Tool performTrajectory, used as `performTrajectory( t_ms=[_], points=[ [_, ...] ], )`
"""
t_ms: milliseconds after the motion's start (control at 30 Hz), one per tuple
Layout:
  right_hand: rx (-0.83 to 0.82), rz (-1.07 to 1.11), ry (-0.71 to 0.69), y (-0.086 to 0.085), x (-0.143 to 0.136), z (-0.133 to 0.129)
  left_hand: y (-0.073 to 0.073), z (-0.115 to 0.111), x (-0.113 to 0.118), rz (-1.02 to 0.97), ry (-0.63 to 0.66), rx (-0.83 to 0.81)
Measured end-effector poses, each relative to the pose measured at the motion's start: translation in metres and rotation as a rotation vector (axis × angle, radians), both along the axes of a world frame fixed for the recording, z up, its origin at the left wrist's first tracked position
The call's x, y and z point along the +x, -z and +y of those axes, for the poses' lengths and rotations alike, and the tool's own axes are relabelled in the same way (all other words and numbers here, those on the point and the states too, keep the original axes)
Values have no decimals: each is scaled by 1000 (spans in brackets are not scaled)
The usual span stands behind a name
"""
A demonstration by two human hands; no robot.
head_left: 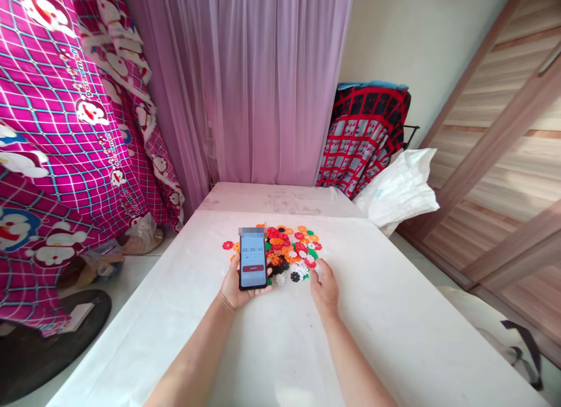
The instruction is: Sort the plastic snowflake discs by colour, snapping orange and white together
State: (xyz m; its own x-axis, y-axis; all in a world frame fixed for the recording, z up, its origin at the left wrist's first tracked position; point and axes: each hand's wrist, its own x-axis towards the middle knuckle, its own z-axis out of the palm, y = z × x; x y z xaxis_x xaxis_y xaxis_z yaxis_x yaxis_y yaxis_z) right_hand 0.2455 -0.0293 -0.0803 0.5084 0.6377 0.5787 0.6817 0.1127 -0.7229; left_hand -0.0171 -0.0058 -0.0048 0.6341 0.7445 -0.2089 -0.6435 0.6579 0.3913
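Observation:
A dark-edged phone (253,261) with a timer on its lit screen is held upright in my left hand (236,287), fingers wrapped round its lower part. Behind and to the right of the phone lies a pile of flower-shaped discs (287,249) in red, orange, white, black and green. My right hand (325,283) is beside the pile's right edge, fingers apart and near the white and green discs, with nothing visible in it. The phone hides part of the pile.
The pile lies on a white-covered table (272,348). Beyond the table hangs a pink curtain (272,85). A white bag (398,188) stands off the back right corner, near a red and black cloth (359,132). Pink patterned fabric (87,114) hangs at the left.

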Motion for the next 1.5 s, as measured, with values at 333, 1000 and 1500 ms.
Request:
performTrajectory(
  t_ms=[333, 1000, 1500],
  points=[
    [10, 31, -21, -3, 2, -4, -9, -22, -88, 148, -188, 6],
    [-120, 166, -74, 1, 6, -9, -49, -36, -191, 1502, -530, 283],
    [-41, -128, -87, -4, -6, -4, -9, -55, -168, 2590, -262, 591]
  ],
)
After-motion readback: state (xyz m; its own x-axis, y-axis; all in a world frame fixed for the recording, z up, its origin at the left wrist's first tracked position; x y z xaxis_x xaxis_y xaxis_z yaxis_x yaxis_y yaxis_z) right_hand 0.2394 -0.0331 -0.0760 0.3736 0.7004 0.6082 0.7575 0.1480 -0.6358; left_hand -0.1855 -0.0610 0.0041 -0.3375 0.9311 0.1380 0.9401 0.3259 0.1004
